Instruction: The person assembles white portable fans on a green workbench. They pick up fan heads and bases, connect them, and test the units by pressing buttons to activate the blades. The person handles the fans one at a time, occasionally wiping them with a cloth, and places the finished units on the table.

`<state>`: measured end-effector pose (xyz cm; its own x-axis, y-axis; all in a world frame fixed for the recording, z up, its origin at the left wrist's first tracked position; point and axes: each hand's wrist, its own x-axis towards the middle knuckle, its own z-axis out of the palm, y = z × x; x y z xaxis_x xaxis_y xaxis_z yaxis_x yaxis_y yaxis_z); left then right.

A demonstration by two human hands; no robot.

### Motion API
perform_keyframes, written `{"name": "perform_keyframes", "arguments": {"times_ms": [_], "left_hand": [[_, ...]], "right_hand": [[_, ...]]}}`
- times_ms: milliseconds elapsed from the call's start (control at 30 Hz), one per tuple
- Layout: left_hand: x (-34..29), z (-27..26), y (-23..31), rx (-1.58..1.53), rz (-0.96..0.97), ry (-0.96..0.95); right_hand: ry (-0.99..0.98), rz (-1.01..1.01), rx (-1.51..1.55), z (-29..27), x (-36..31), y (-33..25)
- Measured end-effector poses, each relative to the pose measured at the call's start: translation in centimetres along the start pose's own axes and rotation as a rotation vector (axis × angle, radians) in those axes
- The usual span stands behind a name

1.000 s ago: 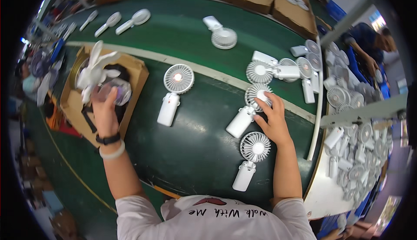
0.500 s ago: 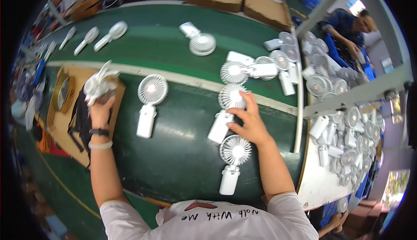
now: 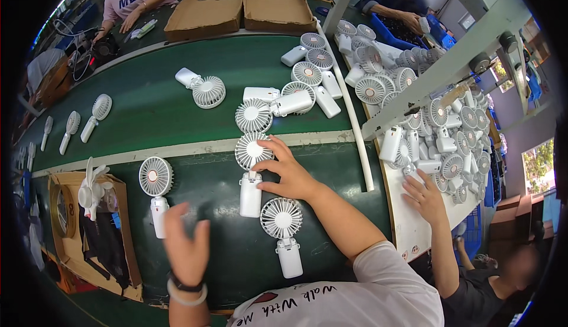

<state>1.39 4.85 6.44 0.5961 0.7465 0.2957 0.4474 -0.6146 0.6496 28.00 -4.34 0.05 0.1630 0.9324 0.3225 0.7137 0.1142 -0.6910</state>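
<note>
My right hand (image 3: pixel 287 170) grips a white handheld fan (image 3: pixel 249 194) at its hinge, fingertips over the round grille and thumb by the handle. The fan lies on the dark green bench (image 3: pixel 219 173), its head toward the far side. My left hand (image 3: pixel 188 244) is motion-blurred, with thumb apart from the fingers and nothing visible in it. Beside it lies a second fan (image 3: pixel 156 176), with an orange-tinted centre. Nearer me, right of the gripped fan, is a third fan (image 3: pixel 281 217). A white bladed part (image 3: pixel 92 191) rests in a cardboard box (image 3: pixel 133 238) at left.
Several fans lie on the green belt (image 3: pixel 148 99) beyond a pale rail (image 3: pixel 195 150). A heap of fans covers the white table (image 3: pixel 408 226) at right, where another person's hand (image 3: pixel 427 197) reaches in. A metal post (image 3: pixel 441 61) slants above. Open cartons (image 3: pixel 204 19) stand behind.
My left hand has let go of the white bladed part at the box and come back toward me. The gripped fan now lies straighter. The view has turned rightward.
</note>
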Motion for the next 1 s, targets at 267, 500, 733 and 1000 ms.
{"name": "perform_keyframes", "arguments": {"times_ms": [267, 500, 733, 1000], "left_hand": [[4.1, 8.9, 1.4, 0.107, 0.093, -0.396], [4.3, 10.1, 0.5, -0.505, -0.176, -0.3], [3.6, 11.0, -1.7, -1.604, -0.59, -0.447], [3.9, 11.0, -1.7, -1.681, -0.41, -0.522]], "right_hand": [[0.131, 0.009, 0.157, 0.1, 0.4, 0.1], [0.327, 0.15, 0.495, 0.3, -0.1, 2.0], [0.43, 0.26, 0.531, 0.7, 0.0, 3.1], [0.455, 0.042, -0.34, -2.6, 2.9, 2.3]]}}
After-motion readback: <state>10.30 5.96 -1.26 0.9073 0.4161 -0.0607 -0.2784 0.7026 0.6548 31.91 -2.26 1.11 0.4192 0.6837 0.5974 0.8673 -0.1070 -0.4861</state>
